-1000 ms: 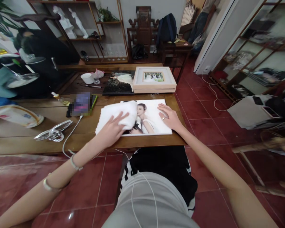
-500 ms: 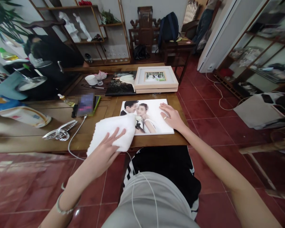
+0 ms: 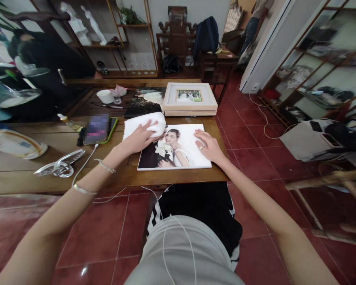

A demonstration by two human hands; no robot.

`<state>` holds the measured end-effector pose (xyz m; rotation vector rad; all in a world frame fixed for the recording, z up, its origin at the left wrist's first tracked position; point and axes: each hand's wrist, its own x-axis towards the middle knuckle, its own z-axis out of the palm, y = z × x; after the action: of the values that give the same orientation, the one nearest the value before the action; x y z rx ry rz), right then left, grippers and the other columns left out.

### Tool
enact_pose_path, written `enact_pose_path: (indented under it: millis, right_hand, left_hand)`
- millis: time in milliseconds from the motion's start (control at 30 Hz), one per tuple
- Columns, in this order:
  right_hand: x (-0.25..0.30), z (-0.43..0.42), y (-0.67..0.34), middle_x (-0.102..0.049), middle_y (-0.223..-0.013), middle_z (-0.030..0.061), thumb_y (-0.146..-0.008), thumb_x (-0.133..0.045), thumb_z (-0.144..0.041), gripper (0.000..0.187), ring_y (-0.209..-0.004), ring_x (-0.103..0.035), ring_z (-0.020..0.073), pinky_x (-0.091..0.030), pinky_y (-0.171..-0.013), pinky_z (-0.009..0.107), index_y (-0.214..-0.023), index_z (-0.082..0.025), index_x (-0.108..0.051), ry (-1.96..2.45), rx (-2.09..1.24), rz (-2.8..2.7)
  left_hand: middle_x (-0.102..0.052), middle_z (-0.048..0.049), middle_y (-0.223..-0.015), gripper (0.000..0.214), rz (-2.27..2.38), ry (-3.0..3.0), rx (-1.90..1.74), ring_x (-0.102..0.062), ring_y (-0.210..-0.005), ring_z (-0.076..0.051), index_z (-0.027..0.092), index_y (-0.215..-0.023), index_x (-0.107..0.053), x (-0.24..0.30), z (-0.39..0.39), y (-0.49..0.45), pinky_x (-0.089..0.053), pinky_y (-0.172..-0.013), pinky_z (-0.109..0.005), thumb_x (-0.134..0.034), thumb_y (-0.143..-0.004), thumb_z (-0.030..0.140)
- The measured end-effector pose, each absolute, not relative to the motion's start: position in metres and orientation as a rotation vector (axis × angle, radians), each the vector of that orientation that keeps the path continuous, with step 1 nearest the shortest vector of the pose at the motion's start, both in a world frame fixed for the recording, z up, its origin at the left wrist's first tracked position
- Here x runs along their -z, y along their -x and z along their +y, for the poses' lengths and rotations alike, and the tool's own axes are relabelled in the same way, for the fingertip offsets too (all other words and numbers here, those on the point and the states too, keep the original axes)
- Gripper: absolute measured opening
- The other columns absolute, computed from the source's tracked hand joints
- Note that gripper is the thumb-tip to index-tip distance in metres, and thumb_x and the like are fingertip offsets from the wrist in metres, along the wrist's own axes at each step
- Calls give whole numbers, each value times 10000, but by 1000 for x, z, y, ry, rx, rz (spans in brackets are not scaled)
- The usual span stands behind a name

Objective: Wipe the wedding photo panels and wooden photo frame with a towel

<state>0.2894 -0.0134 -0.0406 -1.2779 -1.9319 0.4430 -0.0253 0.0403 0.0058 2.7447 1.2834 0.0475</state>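
A large photo print (image 3: 180, 152) of a couple lies flat at the near edge of the wooden table (image 3: 112, 178). My left hand (image 3: 141, 136) presses a white cloth (image 3: 142, 122) onto the print's upper left corner, fingers curled over the cloth. My right hand (image 3: 209, 146) lies flat and spread on the print's right side, a ring on one finger.
Behind the print lie a cream framed photo (image 3: 190, 98) and a dark photo print (image 3: 142, 105). A phone (image 3: 96, 130) with a white cable, a metal clip (image 3: 59, 166) and a plate (image 3: 16, 144) sit to the left. A white cup (image 3: 105, 96) stands further back.
My left hand swept the cloth from the print's near left edge up to its far left corner, uncovering the lower left of the picture. The right hand stayed put.
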Motion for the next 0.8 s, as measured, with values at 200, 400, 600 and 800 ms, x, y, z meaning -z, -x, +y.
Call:
enact_pose_path:
  millis: [200,400,600,800]
  right_hand:
    - [40,-14,-289,-623,-1354,87,-881,-537,-252,344,-1351,-495,228,-366,-1169,457,-1189,-201,-681,1285,-429,-1943]
    - [40,-14,-289,-622,-1357,69,-880,-536,-246,337,-1354,-492,227,-361,-1170,466,-1184,-227,-681,1285,-447,-1926]
    - [41,-13,-289,-627,-1351,61,-875,-543,-254,336,-1345,-503,235,-362,-1166,476,-1182,-246,-681,1266,-443,-1915]
    - [40,-14,-290,-625,-1351,77,-877,-542,-259,343,-1350,-496,235,-365,-1167,478,-1190,-228,-678,1278,-440,-1932]
  left_hand:
    - [-374,-180,-1537,397,1422,-2830,65,-323,-1416,-400,92,-1100,-683,-16,8,8,-403,-1033,-618,-325,-939,148]
    - [-448,-217,-1474,330,1237,-2964,254,-467,-1304,-462,106,-889,-744,-34,-100,-9,-521,-921,-573,-447,-796,-2]
    - [-360,-113,-1556,318,1058,-2918,44,-267,-1454,-371,150,-899,-722,-22,-109,-3,-387,-1113,-528,-440,-858,11]
    - [-287,-129,-1589,290,1203,-2844,-12,-180,-1478,-373,136,-1071,-691,-13,-13,-7,-293,-1143,-579,-423,-962,159]
